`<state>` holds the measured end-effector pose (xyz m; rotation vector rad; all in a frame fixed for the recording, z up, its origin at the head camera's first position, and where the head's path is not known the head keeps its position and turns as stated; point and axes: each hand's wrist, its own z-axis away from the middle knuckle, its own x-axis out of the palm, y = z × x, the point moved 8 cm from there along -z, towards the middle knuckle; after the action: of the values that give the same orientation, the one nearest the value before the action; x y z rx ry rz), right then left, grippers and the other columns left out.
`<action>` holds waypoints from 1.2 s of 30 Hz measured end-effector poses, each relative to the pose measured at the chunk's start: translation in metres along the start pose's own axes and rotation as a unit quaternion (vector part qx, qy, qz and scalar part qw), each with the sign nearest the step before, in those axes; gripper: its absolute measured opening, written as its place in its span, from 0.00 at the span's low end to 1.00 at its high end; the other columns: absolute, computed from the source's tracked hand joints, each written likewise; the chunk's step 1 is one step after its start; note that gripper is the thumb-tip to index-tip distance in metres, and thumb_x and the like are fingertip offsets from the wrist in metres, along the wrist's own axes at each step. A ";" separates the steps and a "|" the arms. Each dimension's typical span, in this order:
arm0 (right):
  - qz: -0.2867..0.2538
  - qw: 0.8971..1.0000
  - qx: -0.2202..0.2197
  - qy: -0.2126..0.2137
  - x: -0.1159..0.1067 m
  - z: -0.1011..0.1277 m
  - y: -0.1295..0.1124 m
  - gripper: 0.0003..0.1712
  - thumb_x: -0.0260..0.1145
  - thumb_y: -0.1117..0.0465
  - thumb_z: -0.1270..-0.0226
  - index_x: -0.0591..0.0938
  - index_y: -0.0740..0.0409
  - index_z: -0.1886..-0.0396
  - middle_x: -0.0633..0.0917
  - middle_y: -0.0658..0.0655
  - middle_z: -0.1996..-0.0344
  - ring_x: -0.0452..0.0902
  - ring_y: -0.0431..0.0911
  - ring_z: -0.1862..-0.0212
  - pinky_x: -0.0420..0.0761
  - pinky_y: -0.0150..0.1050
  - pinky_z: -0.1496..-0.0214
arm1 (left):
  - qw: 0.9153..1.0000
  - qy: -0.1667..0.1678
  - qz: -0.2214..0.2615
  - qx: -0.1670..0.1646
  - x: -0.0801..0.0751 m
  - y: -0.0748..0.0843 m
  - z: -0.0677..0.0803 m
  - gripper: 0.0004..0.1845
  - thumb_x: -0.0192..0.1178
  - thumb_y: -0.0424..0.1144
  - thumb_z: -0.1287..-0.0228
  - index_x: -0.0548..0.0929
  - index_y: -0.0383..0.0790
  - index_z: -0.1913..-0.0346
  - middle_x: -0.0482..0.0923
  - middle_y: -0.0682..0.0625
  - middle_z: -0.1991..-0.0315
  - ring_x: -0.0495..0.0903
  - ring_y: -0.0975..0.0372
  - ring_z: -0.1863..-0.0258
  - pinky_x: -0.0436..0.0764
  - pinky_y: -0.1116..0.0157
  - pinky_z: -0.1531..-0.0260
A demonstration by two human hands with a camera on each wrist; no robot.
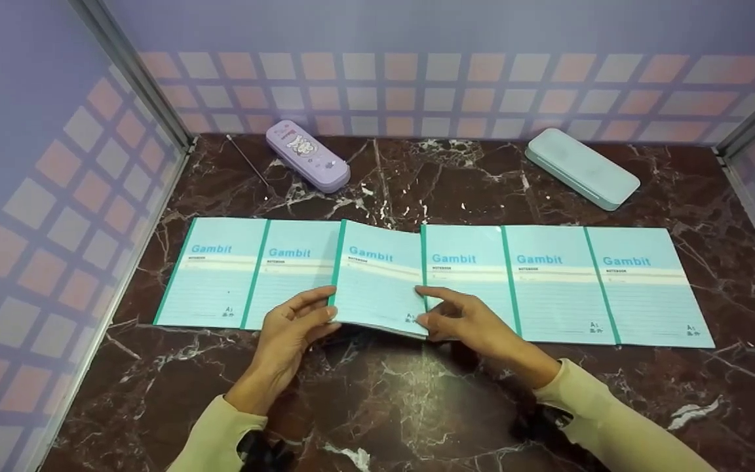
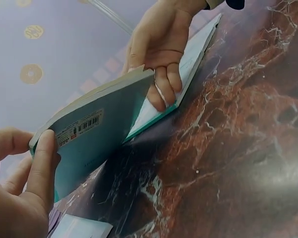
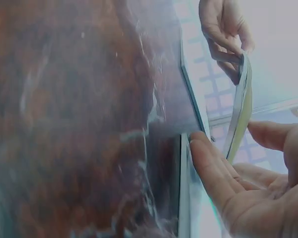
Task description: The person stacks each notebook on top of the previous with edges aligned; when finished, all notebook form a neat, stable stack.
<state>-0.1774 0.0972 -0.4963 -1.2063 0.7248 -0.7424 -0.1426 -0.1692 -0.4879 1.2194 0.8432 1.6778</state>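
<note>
Table: dark marble top inside purple checked walls.
Row of notebooks: six teal "Gambit" notebooks overlapping side by side.
Lifted notebook: third from left, near edge raised off the marble.
Cases: purple pencil case and mint pencil case, well behind the row.
Left hand: pinching the lifted notebook's left lower edge.
Right hand: fingers curled under its right lower corner, thumb on top.

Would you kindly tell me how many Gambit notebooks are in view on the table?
6, in one overlapping row: two at the left, a third lifted by the left hand and right hand, three at the right. More could lie hidden underneath.
</note>
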 end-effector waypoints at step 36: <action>0.109 0.970 -0.139 0.167 -0.068 0.028 -0.045 0.28 0.75 0.67 0.29 0.82 0.63 0.31 0.86 0.59 0.51 0.84 0.47 0.49 0.84 0.35 0.42 | 0.969 -0.067 -0.198 0.131 0.061 0.019 -0.017 0.20 0.75 0.26 0.39 0.88 0.30 0.44 0.89 0.41 0.54 0.89 0.53 0.58 0.89 0.62 0.55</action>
<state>-0.1980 0.1597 -0.4404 -1.2393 1.2539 -0.6814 -0.1726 -0.1207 -0.4537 1.2259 1.1645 1.1766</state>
